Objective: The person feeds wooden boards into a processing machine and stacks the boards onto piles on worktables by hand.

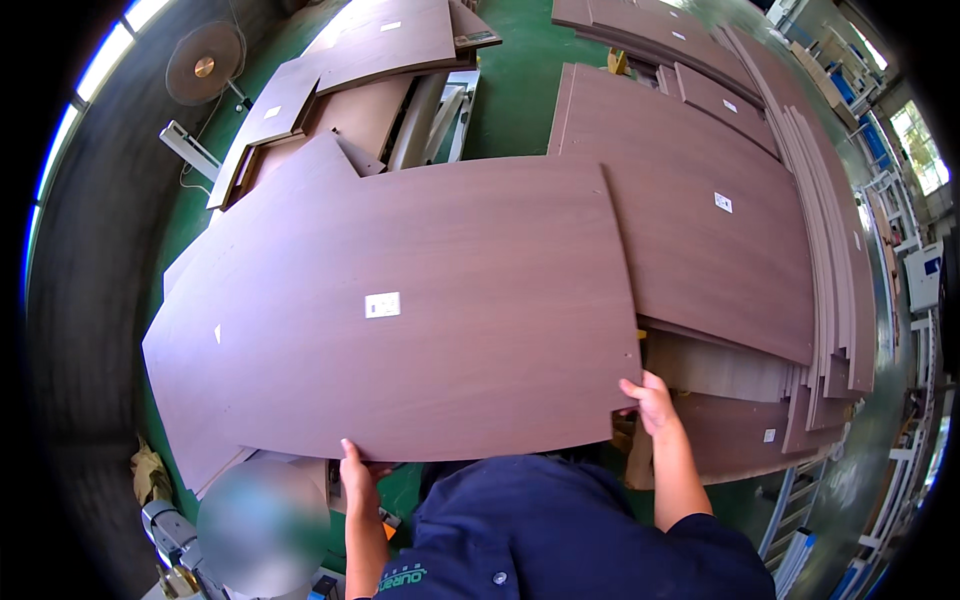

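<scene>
A large reddish-brown wood-grain panel (490, 270) with a white label (382, 305) spans the middle of the head view. My left hand (360, 476) is closed on its near edge, thumb on top and fingers hidden beneath. At the near right corner, beside a small notch, my right hand (652, 402) grips the side edge, thumb over the top face. Small holes show along the panel's right side. Its left part overlaps other brown panels, and I cannot tell whether it rests on them.
Stacked brown panels (690, 220) stand to the right, with more boards on edge beyond. Further panels (385, 45) lie at the far left, near a round fan (205, 65). Green floor (515, 110) shows between the stacks. A blurred round patch covers the lower left.
</scene>
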Available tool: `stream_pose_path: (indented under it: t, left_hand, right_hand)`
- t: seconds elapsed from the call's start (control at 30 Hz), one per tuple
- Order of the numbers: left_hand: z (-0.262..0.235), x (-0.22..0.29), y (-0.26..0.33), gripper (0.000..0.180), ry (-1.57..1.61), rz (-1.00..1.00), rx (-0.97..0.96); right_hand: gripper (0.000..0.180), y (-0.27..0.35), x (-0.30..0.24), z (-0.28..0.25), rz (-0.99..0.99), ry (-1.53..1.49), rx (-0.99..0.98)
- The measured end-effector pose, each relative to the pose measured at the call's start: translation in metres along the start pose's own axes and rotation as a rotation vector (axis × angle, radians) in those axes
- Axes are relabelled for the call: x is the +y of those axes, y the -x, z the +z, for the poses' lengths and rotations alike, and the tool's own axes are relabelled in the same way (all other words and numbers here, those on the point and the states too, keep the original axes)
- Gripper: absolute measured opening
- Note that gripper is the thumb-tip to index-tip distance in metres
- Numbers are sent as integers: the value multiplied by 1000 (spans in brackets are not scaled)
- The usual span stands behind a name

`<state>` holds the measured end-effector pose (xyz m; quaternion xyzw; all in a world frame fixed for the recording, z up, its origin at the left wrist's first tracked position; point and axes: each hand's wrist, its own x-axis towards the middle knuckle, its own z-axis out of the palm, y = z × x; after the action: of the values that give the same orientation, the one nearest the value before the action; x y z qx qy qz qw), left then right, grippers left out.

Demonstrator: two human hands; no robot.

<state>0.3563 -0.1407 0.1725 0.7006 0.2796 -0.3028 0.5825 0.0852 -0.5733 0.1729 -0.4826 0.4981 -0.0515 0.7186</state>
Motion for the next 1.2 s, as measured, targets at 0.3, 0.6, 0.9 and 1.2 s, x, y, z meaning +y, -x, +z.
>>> stream_pose_path:
  t: [0.3, 0.6, 0.9, 1.2]
  left_hand:
    - [96, 32, 35, 43, -427, -18, -563]
    - [71, 166, -126, 73, -1055, 953, 438]
    - [146, 190, -129, 93, -1350, 737, 545]
    - [298, 151, -84, 63, -1159, 1145, 157]
  right_hand:
    - [59, 48, 86, -150, -187, -659, 641]
    - [61, 67, 77, 30, -123, -981, -135]
    - [26, 16, 60, 31, -129, -941, 302]
    - [43, -19, -18, -87, -38, -310, 1001]
